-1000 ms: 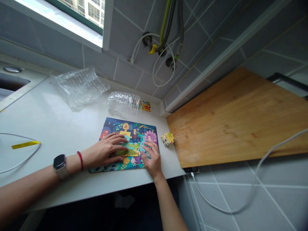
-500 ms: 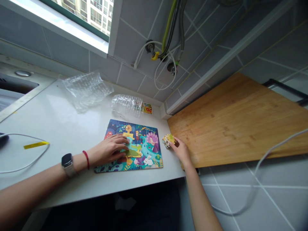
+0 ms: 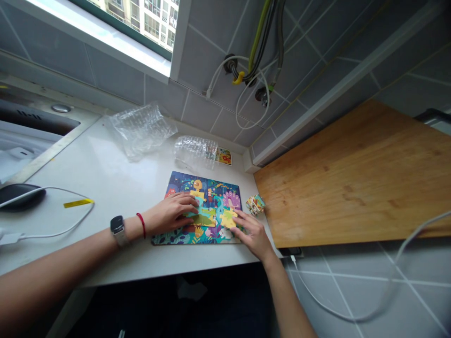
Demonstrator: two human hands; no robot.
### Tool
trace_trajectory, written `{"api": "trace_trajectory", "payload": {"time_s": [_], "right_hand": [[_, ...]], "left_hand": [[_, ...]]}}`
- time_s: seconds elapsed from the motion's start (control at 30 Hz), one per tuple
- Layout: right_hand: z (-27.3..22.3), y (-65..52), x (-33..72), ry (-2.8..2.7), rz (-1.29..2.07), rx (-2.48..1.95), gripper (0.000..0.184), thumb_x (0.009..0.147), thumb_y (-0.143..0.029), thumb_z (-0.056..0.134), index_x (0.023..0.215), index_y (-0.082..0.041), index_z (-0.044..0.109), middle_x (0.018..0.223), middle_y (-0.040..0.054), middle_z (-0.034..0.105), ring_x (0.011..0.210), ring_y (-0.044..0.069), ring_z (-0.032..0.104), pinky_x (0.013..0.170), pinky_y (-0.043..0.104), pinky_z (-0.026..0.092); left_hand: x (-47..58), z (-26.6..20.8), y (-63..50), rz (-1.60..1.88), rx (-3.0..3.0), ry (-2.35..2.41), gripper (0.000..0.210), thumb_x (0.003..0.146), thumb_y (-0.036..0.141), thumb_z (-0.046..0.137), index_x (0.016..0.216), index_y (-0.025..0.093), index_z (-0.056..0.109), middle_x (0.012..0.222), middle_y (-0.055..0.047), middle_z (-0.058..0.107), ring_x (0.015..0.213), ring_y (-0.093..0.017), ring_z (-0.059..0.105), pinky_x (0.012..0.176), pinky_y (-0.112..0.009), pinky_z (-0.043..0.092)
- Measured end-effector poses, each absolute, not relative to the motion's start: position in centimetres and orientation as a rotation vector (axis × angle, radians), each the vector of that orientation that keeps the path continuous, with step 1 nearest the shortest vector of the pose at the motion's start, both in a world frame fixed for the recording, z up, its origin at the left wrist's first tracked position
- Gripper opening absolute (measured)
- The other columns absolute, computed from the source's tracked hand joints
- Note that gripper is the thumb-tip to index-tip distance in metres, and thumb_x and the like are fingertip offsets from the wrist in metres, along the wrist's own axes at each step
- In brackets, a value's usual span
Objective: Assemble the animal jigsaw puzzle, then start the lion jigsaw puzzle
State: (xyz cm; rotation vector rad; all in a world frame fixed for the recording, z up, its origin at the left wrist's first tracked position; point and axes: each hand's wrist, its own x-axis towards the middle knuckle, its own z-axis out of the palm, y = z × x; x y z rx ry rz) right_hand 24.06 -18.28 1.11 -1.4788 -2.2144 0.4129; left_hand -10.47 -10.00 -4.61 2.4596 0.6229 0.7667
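A colourful puzzle board (image 3: pixel 232 188) with animals lies on the white counter. Several joined puzzle pieces (image 3: pixel 207 217) in green and yellow rest on its middle. My left hand (image 3: pixel 172 211) lies palm down over the board's left part, fingers spread and touching the pieces; what is under the palm is hidden. Between thumb and fingers, my right hand (image 3: pixel 252 232) grips a yellow puzzle piece (image 3: pixel 228 218) over the board's right side. A small stack of puzzle pieces (image 3: pixel 255 204) sits just right of the board.
Behind the board lie clear bubble wrap (image 3: pixel 195 150) and a small picture card (image 3: pixel 224 156). More clear plastic wrap (image 3: pixel 141 129) is farther left. A wooden board (image 3: pixel 352 183) stands on the right. A white cable (image 3: pixel 70 230) and black mouse-shaped object (image 3: pixel 21 197) are at left, near a sink (image 3: pixel 88 124).
My right hand has moved left from the stack to over the board, with a yellow puzzle piece in it. The stack stays behind on the counter. My left hand remains on the pieces.
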Motion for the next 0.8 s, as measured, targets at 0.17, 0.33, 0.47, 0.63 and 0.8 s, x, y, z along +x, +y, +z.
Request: {"api": "trace_trajectory", "payload": {"time_s": [0.17, 0.33, 0.47, 0.63, 0.8], "right_hand": [[-0.6, -18.3, 22.6, -2.377, 0.436, -1.414, 0.029, 0.101, -0.036, 0.065, 0.125, -0.026, 0.077, 0.143, 0.011, 0.066, 0.129, 0.029, 0.064, 0.108, 0.047, 0.055], [-0.9, -17.7, 23.0, -2.541, 0.279, -1.343, 0.035, 0.102, -0.033, 0.063, 0.136, -0.028, 0.07, 0.143, 0.0108, 0.066, 0.125, 0.029, 0.063, 0.104, 0.049, 0.058], [-1.1, -17.5, 22.9, -2.598, 0.186, -1.336, 0.036, 0.101, -0.029, 0.064, 0.136, -0.029, 0.07, 0.143, 0.0121, 0.065, 0.122, 0.029, 0.062, 0.1, 0.05, 0.06], [-1.0, -17.5, 22.4, -2.597, 0.193, -1.378, 0.033, 0.101, -0.027, 0.063, 0.134, -0.026, 0.071, 0.143, 0.0122, 0.065, 0.127, 0.031, 0.06, 0.103, 0.051, 0.059], [-0.6, -17.9, 21.6, -2.54, 0.255, -1.444, 0.034, 0.099, -0.025, 0.065, 0.133, -0.025, 0.071, 0.145, 0.0116, 0.063, 0.133, 0.031, 0.058, 0.109, 0.053, 0.055]], "left_hand": [[-10.5, -4.8, -9.9, 0.794, 2.441, 0.619, 0.021, 0.101, 0.034, 0.063, 0.115, 0.024, 0.074, 0.128, -0.009, 0.07, 0.126, -0.026, 0.062, 0.116, -0.045, 0.045], [-10.5, -5.0, -9.8, 0.81, 2.437, 0.618, 0.02, 0.101, 0.035, 0.063, 0.113, 0.023, 0.073, 0.128, -0.009, 0.07, 0.125, -0.027, 0.062, 0.115, -0.045, 0.046], [-10.4, -5.0, -9.9, 0.81, 2.416, 0.623, 0.02, 0.1, 0.035, 0.065, 0.113, 0.023, 0.073, 0.127, -0.009, 0.07, 0.124, -0.026, 0.063, 0.115, -0.045, 0.046], [-10.5, -4.9, -9.9, 0.783, 2.418, 0.636, 0.021, 0.1, 0.036, 0.065, 0.114, 0.023, 0.072, 0.128, -0.009, 0.069, 0.125, -0.026, 0.062, 0.116, -0.045, 0.045], [-10.5, -4.9, -9.9, 0.791, 2.407, 0.637, 0.022, 0.099, 0.036, 0.065, 0.116, 0.024, 0.073, 0.128, -0.008, 0.07, 0.125, -0.026, 0.062, 0.116, -0.044, 0.046]]}}
